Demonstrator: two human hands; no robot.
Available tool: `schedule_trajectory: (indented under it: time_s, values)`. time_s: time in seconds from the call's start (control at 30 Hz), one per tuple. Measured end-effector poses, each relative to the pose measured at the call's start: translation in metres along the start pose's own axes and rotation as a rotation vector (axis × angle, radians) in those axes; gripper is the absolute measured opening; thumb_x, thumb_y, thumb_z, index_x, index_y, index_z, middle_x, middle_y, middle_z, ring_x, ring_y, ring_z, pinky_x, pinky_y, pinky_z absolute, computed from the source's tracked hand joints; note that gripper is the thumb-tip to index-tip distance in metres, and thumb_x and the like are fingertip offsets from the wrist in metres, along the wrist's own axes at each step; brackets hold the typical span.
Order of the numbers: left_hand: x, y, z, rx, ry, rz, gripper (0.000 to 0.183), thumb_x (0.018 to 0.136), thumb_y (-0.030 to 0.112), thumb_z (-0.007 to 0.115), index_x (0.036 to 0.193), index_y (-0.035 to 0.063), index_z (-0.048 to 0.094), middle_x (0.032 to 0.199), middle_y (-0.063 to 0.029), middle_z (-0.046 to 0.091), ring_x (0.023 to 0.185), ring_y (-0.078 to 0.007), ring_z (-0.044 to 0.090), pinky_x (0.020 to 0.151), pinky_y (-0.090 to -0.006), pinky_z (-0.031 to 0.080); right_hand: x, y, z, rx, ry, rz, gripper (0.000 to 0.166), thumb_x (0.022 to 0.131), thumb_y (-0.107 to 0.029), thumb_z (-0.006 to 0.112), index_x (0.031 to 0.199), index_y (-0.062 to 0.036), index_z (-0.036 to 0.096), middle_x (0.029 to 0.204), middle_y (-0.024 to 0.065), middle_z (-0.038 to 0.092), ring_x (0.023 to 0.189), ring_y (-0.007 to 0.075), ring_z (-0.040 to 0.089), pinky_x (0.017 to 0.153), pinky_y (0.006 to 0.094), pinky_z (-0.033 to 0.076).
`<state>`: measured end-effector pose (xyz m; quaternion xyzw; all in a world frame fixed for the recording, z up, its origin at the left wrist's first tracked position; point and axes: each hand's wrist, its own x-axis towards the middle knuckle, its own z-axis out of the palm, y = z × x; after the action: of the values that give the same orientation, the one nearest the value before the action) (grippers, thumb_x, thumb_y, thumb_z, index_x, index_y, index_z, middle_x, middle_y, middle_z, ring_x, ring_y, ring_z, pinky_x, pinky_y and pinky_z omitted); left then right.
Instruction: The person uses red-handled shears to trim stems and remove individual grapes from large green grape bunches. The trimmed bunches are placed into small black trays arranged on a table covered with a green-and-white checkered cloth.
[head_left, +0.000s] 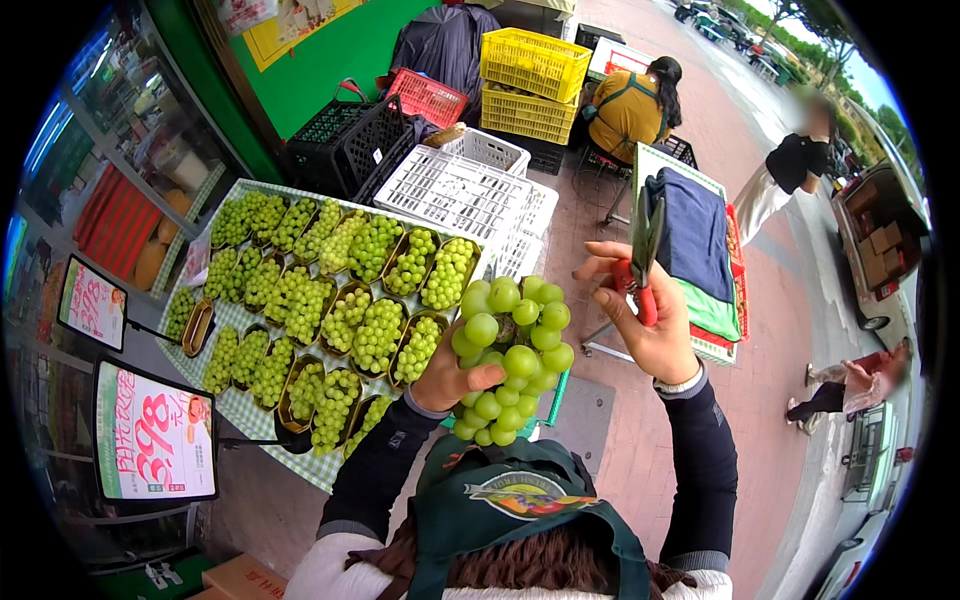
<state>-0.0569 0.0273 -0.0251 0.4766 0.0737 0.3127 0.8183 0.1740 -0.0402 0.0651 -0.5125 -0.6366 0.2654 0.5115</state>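
Note:
My left hand holds up a large bunch of green grapes, its thumb lying across the berries. To the right of the bunch, my right hand has red-handled scissors in its grip, blades pointing up and apart from the grapes. Below and left of the bunch, a table with a green checked cloth bears rows of green grape bunches in small trays. One tray at its left end has no grapes in it.
White plastic crates adjoin the table's far side, with black crates and yellow crates behind. A seated person is beyond. A cloth-covered stand is at right. Price signs rise at left. Two other people are farther right.

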Motion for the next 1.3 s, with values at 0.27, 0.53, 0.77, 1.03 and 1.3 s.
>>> schedule_trajectory:
  time_s: [0.27, 0.53, 0.77, 1.03, 1.3]
  values:
    - [0.022, -0.009, 0.016, 0.02, -0.143, -0.056, 0.083, 0.078, 0.022, 0.075, 0.145, 0.0016, 0.03, 0.136, -0.0126, 0.049, 0.124, -0.0226, 0.052, 0.105, -0.0386, 0.043, 0.024, -0.03, -0.02, -0.18, -0.321, -0.03, 0.055, 0.078, 0.01, 0.061, 0.129, -0.0086, 0.055, 0.102, 0.0126, 0.068, 0.091, 0.0251, 0.069, 0.081, 0.0329, 0.052]
    - [0.026, -0.021, 0.017, 0.065, -0.131, -0.046, 0.085, 0.074, 0.025, 0.081, 0.141, -0.0003, 0.035, 0.133, -0.0117, 0.052, 0.12, -0.0217, 0.054, 0.103, -0.0376, 0.045, 0.009, -0.024, -0.041, -0.196, -0.233, -0.083, 0.045, 0.079, 0.0, 0.071, 0.121, -0.0022, 0.056, 0.098, 0.0159, 0.07, 0.089, 0.0314, 0.069, 0.08, 0.0355, 0.053]
    - [0.022, -0.021, 0.013, 0.159, -0.057, -0.094, 0.09, 0.074, 0.023, 0.08, 0.144, 0.0, 0.029, 0.136, -0.0123, 0.048, 0.125, -0.0223, 0.05, 0.106, -0.0381, 0.041, -0.014, -0.005, -0.037, 0.011, -0.073, 0.115, 0.039, 0.087, 0.007, 0.062, 0.124, -0.0022, 0.057, 0.092, 0.0038, 0.066, 0.087, 0.0097, 0.061, 0.082, 0.0258, 0.05]
    - [0.016, -0.022, 0.017, 0.279, 0.057, 0.092, 0.088, 0.071, 0.018, 0.082, 0.141, 0.001, 0.031, 0.132, -0.0118, 0.048, 0.122, -0.0209, 0.049, 0.103, -0.0378, 0.041, -0.064, 0.015, -0.065, -0.661, 0.06, -0.032, 0.05, 0.07, 0.008, 0.067, 0.118, -0.0044, 0.062, 0.09, 0.0123, 0.062, 0.08, 0.0306, 0.062, 0.071, 0.035, 0.05]
    - [0.013, -0.041, 0.034, 0.369, 0.341, 0.217, 0.08, 0.072, 0.018, 0.084, 0.133, 0.0014, 0.034, 0.127, -0.0117, 0.05, 0.118, -0.0189, 0.051, 0.1, -0.0363, 0.043, -0.093, 0.01, -0.043, -0.805, -0.039, 0.1, 0.051, 0.069, 0.001, 0.073, 0.118, -0.0098, 0.064, 0.082, 0.0074, 0.06, 0.067, 0.0277, 0.059, 0.061, 0.036, 0.048]
